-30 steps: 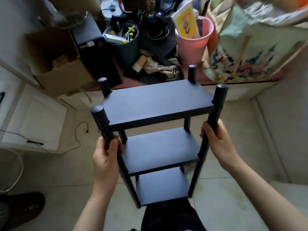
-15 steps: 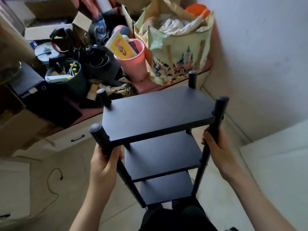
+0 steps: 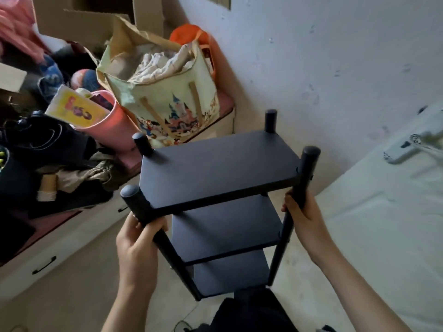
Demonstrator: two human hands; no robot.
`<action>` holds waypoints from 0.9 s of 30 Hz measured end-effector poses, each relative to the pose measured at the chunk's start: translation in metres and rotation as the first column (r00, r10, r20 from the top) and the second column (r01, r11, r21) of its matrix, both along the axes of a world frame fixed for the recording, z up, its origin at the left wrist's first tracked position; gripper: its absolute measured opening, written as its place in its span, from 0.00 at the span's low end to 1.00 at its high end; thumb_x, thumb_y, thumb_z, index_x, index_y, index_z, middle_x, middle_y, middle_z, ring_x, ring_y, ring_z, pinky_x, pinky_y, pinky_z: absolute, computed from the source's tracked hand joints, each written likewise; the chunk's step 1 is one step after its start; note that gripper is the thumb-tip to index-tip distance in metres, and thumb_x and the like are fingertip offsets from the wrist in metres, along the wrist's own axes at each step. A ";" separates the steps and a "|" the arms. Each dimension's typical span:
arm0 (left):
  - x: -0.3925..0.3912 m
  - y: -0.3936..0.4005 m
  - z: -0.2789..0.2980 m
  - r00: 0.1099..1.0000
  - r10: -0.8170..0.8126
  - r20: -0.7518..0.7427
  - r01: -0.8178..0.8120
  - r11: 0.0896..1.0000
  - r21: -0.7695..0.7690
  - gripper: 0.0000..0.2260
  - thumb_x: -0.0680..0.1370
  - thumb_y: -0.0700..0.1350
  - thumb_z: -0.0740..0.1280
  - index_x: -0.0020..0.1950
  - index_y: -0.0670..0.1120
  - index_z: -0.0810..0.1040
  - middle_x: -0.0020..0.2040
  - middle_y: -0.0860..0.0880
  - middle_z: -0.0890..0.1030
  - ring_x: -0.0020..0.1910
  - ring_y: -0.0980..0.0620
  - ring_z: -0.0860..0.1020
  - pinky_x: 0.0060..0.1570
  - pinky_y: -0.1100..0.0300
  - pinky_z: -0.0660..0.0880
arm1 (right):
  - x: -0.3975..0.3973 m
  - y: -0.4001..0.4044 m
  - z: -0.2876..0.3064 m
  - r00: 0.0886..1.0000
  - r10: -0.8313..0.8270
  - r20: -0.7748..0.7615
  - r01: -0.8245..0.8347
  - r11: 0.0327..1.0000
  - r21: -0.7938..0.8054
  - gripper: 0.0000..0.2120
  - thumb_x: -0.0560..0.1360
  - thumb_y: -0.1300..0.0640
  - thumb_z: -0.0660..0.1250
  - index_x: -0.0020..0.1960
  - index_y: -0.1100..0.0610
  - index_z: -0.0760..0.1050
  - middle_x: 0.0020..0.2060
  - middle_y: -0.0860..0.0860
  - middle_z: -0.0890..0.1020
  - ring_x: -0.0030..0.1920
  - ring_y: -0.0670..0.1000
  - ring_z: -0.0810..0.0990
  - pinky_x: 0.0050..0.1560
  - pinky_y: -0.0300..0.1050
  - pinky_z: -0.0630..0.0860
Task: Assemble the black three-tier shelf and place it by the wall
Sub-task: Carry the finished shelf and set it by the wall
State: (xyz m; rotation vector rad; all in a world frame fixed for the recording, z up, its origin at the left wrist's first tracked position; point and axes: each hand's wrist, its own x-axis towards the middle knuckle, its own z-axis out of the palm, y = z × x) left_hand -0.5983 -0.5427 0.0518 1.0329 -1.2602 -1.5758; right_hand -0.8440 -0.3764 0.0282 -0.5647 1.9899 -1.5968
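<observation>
The black three-tier shelf (image 3: 218, 164) is assembled and upright in front of me, its three boards stacked between four round posts. My left hand (image 3: 137, 243) grips the near left post just below the top board. My right hand (image 3: 303, 216) grips the near right post at about the same height. The white wall (image 3: 335, 56) rises just behind and to the right of the shelf. Whether the shelf's feet touch the floor cannot be told.
A low white cabinet (image 3: 48, 255) on the left carries clutter: a printed cartoon tote bag (image 3: 172, 101), a pink bucket (image 3: 112, 125), cardboard boxes (image 3: 84, 17) and dark clothes. A white door with a lever handle (image 3: 402, 149) is at the right. Beige floor (image 3: 79, 295) lies below.
The view has swung to the right, bringing the wall and the door into sight. The shelf has moved with my hands toward the wall corner. Both hands keep their hold on the posts.
</observation>
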 end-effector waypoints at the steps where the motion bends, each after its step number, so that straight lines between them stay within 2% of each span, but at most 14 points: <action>1: -0.019 0.000 -0.001 1.000 0.001 -0.007 -0.001 1.000 0.004 0.03 0.66 0.46 0.71 0.38 0.50 0.78 0.35 0.50 0.74 0.38 0.47 0.71 0.43 0.50 0.66 | -0.018 0.000 0.002 1.000 -0.002 -0.002 0.002 1.000 0.010 0.04 0.82 0.59 0.59 0.50 0.54 0.70 0.39 0.48 0.76 0.38 0.41 0.76 0.41 0.31 0.73; 3: -0.053 0.000 -0.003 1.000 0.009 -0.024 -0.008 1.000 0.003 0.03 0.67 0.45 0.70 0.37 0.51 0.77 0.34 0.51 0.74 0.38 0.47 0.70 0.43 0.50 0.66 | -0.051 0.000 0.006 1.000 0.001 -0.021 0.000 1.000 0.023 0.05 0.82 0.60 0.59 0.51 0.51 0.71 0.40 0.50 0.77 0.40 0.42 0.77 0.43 0.33 0.74; 7: -0.111 -0.007 -0.007 0.997 0.030 -0.069 -0.028 0.999 0.042 0.07 0.69 0.39 0.69 0.35 0.51 0.77 0.33 0.51 0.74 0.36 0.49 0.71 0.42 0.52 0.66 | -0.109 -0.006 0.015 0.998 0.001 -0.056 -0.001 1.000 0.006 0.09 0.81 0.63 0.62 0.54 0.48 0.72 0.44 0.50 0.79 0.48 0.53 0.79 0.53 0.48 0.75; 11: -0.157 -0.021 -0.009 0.993 0.045 -0.107 -0.038 0.997 0.062 0.10 0.70 0.36 0.66 0.35 0.50 0.77 0.33 0.51 0.73 0.36 0.50 0.69 0.42 0.54 0.65 | -0.153 -0.017 0.017 0.999 -0.023 -0.029 0.022 1.000 -0.018 0.11 0.80 0.62 0.63 0.52 0.45 0.73 0.44 0.44 0.80 0.50 0.51 0.80 0.55 0.49 0.76; 15: -0.195 -0.046 -0.011 0.990 0.013 -0.143 -0.004 0.998 0.060 0.10 0.71 0.35 0.65 0.36 0.50 0.77 0.33 0.50 0.73 0.36 0.50 0.70 0.41 0.57 0.67 | -0.186 -0.038 0.017 0.998 -0.053 -0.015 0.053 0.998 -0.043 0.12 0.80 0.64 0.64 0.52 0.46 0.74 0.46 0.46 0.79 0.51 0.50 0.79 0.56 0.48 0.76; 19: -0.230 -0.079 -0.019 0.993 0.001 -0.122 0.008 0.997 0.076 0.09 0.71 0.36 0.65 0.34 0.49 0.75 0.33 0.50 0.72 0.36 0.50 0.68 0.42 0.53 0.64 | -0.220 -0.070 0.016 0.998 -0.066 -0.015 0.066 0.997 -0.027 0.12 0.79 0.66 0.65 0.52 0.49 0.74 0.42 0.40 0.80 0.47 0.43 0.79 0.53 0.41 0.75; 22: -0.258 -0.110 -0.023 0.994 -0.036 -0.102 0.045 0.995 0.089 0.09 0.70 0.37 0.65 0.33 0.49 0.75 0.32 0.50 0.72 0.36 0.50 0.69 0.42 0.53 0.64 | -0.246 -0.097 0.010 0.997 -0.083 0.000 0.083 0.997 0.003 0.08 0.79 0.65 0.65 0.50 0.52 0.73 0.42 0.47 0.79 0.45 0.47 0.78 0.52 0.47 0.75; 23: -0.269 -0.121 -0.023 0.994 -0.052 -0.099 0.061 0.994 0.093 0.09 0.70 0.37 0.66 0.33 0.50 0.75 0.32 0.51 0.72 0.36 0.51 0.69 0.41 0.54 0.64 | -0.255 -0.107 0.009 0.995 -0.096 -0.008 0.096 0.995 0.010 0.07 0.79 0.65 0.65 0.50 0.53 0.73 0.42 0.49 0.78 0.44 0.47 0.78 0.51 0.46 0.74; 27: -0.307 -0.162 -0.027 0.984 -0.166 -0.069 0.171 0.983 0.074 0.04 0.67 0.45 0.70 0.34 0.51 0.76 0.33 0.51 0.74 0.35 0.53 0.72 0.38 0.60 0.70 | -0.293 -0.147 0.007 0.984 -0.171 -0.051 0.173 0.984 0.037 0.08 0.79 0.65 0.65 0.51 0.53 0.72 0.42 0.48 0.79 0.39 0.36 0.78 0.44 0.32 0.73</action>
